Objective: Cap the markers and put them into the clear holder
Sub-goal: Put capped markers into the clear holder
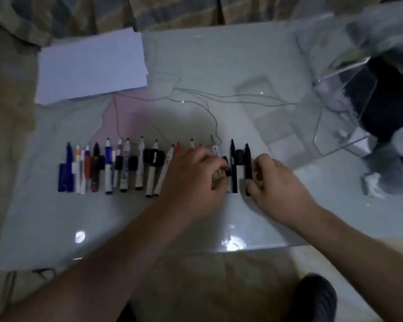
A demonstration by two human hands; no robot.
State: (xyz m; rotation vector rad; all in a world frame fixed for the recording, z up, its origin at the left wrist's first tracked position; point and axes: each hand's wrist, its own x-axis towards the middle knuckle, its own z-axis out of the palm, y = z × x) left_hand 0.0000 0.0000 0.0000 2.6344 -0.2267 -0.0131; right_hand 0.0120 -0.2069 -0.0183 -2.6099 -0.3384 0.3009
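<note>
Right hand (275,182) pinching the end black marker (248,168), left hand (193,175) curled over neighbouring markers, clear holder (342,108) beyond the right hand: a careless lift may scatter the row.

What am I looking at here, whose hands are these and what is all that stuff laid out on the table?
There is no machine here. One camera worn on a person's head looks down at their bare hands. On the glossy table lies a row of markers, most uncapped, with loose caps among them. The left hand is curled over something small in the row; blur hides what. The right hand pinches the black marker at the row's right end. A clear holder stands to the right, and white paper lies at the back left.
</note>
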